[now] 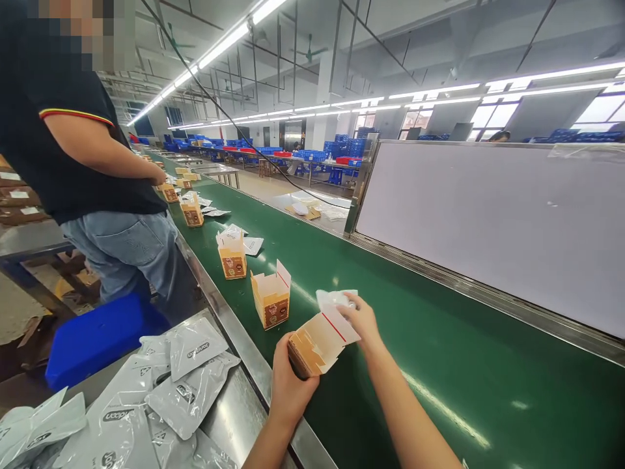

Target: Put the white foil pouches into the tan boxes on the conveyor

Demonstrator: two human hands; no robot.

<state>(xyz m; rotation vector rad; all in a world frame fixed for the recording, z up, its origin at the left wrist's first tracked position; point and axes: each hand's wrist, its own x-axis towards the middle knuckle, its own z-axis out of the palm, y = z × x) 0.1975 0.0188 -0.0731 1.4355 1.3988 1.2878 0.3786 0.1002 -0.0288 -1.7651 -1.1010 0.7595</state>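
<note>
carton (317, 345) in left hand (293, 384) (open)

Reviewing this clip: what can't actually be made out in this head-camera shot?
Head view only:
- Inside of the carton: hidden by its raised flap and the left hand.
- White packet: partly covered by the right hand, so its contents are unclear.
- Grey printed pouches: the lowest ones are cut off by the bottom edge.
- Far cartons on the green belt: print too small to read.
</note>
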